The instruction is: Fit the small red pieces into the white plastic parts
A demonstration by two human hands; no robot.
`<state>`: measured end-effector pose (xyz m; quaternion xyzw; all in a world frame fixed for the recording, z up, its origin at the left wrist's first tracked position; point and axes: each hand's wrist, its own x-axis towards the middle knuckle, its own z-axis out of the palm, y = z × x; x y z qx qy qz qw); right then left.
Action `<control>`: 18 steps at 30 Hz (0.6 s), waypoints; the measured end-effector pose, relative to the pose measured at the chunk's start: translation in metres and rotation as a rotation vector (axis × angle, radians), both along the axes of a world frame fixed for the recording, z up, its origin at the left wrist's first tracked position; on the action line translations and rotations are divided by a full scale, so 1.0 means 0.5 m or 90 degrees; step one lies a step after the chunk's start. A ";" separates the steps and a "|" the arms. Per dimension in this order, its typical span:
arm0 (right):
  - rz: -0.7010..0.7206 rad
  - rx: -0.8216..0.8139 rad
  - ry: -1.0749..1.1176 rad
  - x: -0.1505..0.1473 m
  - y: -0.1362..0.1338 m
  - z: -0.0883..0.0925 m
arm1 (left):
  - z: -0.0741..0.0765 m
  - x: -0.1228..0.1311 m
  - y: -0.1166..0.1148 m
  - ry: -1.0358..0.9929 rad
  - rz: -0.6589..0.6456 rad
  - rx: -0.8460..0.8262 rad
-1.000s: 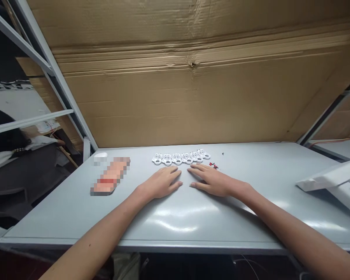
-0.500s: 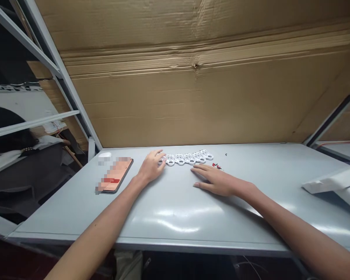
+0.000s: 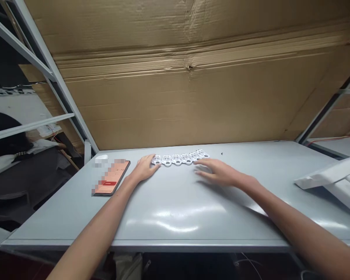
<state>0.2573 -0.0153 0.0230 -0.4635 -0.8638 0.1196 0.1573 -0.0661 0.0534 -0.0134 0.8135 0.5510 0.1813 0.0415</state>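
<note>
The white plastic pieces (image 3: 181, 158) stand in a row at the far side of the bench (image 3: 175, 217). The left hand (image 3: 144, 168) lies open, its fingertips touching the leftmost piece. The right hand (image 3: 218, 172), open and blurred, grasps nothing. In my judgement a light touch is best here, so that the neighbouring pieces are not pushed.

left hand (image 3: 144, 168) touching white parts row (image 3: 181, 158); right hand (image 3: 218, 172) near, flat over table (image 3: 169, 210).

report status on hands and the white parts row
Left hand open, at left end of white parts row. Right hand open, blurred, near its right end. Phone left of left hand, apart from row.
</note>
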 end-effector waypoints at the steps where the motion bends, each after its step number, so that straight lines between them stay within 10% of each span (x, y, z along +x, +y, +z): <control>1: -0.059 0.014 0.026 0.014 0.008 0.002 | 0.003 0.002 -0.001 0.002 0.009 0.005; 9: -0.246 -0.010 0.024 0.080 0.069 -0.023 | 0.038 0.029 -0.028 0.004 0.091 0.104; 18: -0.239 -0.070 0.041 0.064 0.064 -0.023 | 0.044 0.118 -0.115 -0.014 -0.199 0.037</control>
